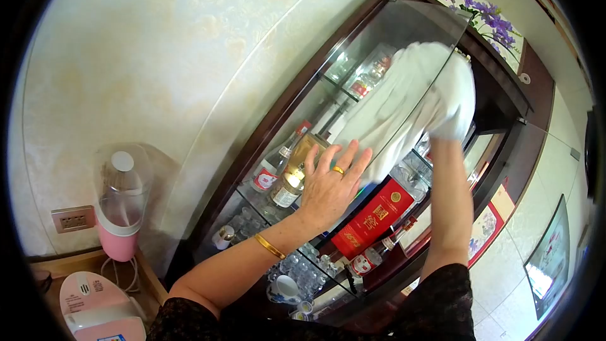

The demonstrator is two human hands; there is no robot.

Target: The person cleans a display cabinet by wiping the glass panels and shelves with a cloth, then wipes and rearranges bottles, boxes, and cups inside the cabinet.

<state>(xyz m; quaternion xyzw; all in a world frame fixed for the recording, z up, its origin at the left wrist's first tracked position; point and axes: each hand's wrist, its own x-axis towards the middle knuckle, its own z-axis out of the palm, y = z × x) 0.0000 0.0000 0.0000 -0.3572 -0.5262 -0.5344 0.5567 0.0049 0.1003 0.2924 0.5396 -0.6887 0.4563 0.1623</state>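
A glass door (424, 17) of a dark wood display cabinet (278, 104) stands swung out, its free edge running diagonally before me. My left hand (331, 183), with a gold ring and bangle, has its fingers spread at the lower part of the glass. A large white cloth (404, 91) is draped against the pane and over its edge. My right hand (445, 127) is up in the cloth, gripping it; the fingers are mostly covered and blurred.
Glass shelves hold bottles (270, 167), a red box (372, 218), small glasses (303, 271) and a white cup (285, 287). Purple flowers (483, 12) stand on top. At left are a pink-based appliance (120, 230), a pink-and-white device (101, 306) and a wall socket (73, 220).
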